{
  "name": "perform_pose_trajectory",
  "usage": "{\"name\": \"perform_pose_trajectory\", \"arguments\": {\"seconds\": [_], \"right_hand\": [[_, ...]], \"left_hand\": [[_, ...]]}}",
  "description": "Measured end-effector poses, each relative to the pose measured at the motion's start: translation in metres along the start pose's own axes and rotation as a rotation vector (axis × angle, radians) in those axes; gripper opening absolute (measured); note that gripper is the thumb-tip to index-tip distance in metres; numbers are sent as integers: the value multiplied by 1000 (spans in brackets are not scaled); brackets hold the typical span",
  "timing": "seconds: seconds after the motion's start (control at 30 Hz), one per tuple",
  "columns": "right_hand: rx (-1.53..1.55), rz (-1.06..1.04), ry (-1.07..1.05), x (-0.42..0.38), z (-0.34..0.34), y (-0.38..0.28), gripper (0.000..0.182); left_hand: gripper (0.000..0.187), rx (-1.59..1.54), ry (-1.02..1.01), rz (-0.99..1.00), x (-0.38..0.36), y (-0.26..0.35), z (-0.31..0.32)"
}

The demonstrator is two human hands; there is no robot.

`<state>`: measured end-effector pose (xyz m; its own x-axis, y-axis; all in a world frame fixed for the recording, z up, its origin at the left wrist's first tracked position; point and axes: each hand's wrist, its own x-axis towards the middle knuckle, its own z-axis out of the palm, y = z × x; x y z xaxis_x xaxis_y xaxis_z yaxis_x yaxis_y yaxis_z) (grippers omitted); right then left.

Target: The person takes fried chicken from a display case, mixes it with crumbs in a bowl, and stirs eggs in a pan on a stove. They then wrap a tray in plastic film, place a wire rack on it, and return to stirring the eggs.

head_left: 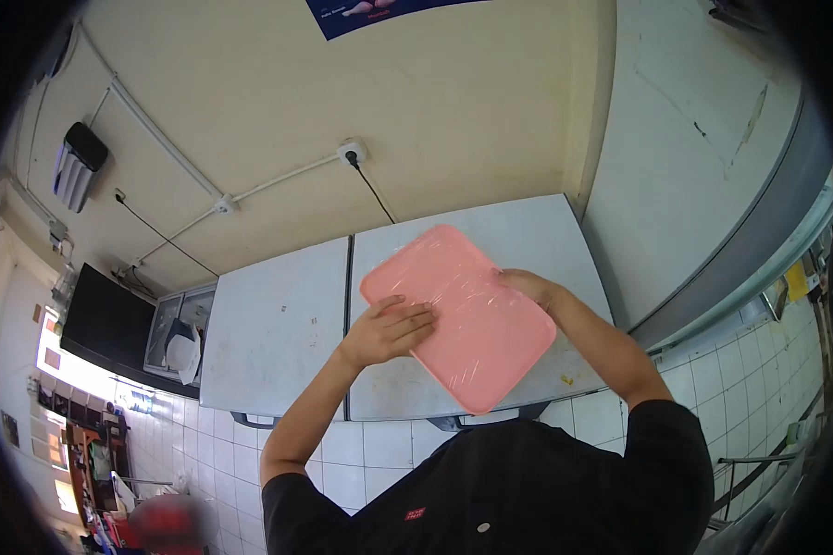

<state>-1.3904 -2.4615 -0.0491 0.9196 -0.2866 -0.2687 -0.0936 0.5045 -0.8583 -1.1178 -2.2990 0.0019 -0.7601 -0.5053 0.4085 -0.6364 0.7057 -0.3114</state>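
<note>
A pink rectangular tray point(467, 319) with rounded corners is turned at an angle above the white freezer top point(278, 319). Streaks of glare across its face look like clear plastic film. My left hand point(389, 331) lies on the tray's left side, its fingers stretched flat over the surface. At the upper right edge, my right hand point(528, 285) grips the rim, and most of its fingers are hidden behind the tray.
Dark handles point(254, 421) stick out along the freezer's front edge. A plug and black cable point(370, 190) run down the wall behind. On the left stands a black panel point(111, 319) beside a glass-topped case point(180, 333); white tiled floor point(379, 462) lies below.
</note>
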Motion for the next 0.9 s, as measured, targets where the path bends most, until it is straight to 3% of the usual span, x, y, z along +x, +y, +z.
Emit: {"name": "perform_pose_trajectory", "arguments": {"seconds": [0.03,0.1,0.17,0.27,0.33,0.43,0.5,0.53,0.6,0.67,0.7,0.73,0.77,0.83,0.9], "right_hand": [[24,2,21,8,-2,14,55],[62,-3,44,20,-13,29,57],[-507,58,34,23,-24,38,66],[-576,-46,116,7,-31,15,75],[-532,-140,91,-23,-11,-22,80],[-329,-77,-37,-81,47,-83,64],[-750,48,-106,-97,68,-97,50],[-759,72,-115,-99,71,-94,50],[-859,-129,67,-106,74,-88,50],[-771,-157,118,-108,55,-71,52],[-529,-185,164,-108,46,-58,53],[-282,-215,215,-109,36,-42,53],[-293,-206,219,-111,27,-22,53],[33,-332,423,-113,7,23,53],[142,-409,430,-113,-12,68,54]], "left_hand": [[34,35,104,38,11,-7,-7],[34,-26,124,41,21,-14,-16],[34,-104,136,38,38,-16,-33],[32,-117,46,44,76,-23,-70],[34,-247,-173,-22,98,-22,-83],[46,-403,-211,89,130,-24,-72],[45,-316,-164,156,150,-35,-55],[46,-338,-198,96,164,-41,-52],[48,-367,-213,16,184,-50,-40],[42,-319,56,-11,194,-52,-22],[42,-324,73,-27,189,-48,-11],[47,-407,302,-232,180,-42,8],[53,-481,532,-433,171,-37,30],[62,-605,630,-854,130,-3,79],[67,-675,512,-1194,86,45,132]]}}
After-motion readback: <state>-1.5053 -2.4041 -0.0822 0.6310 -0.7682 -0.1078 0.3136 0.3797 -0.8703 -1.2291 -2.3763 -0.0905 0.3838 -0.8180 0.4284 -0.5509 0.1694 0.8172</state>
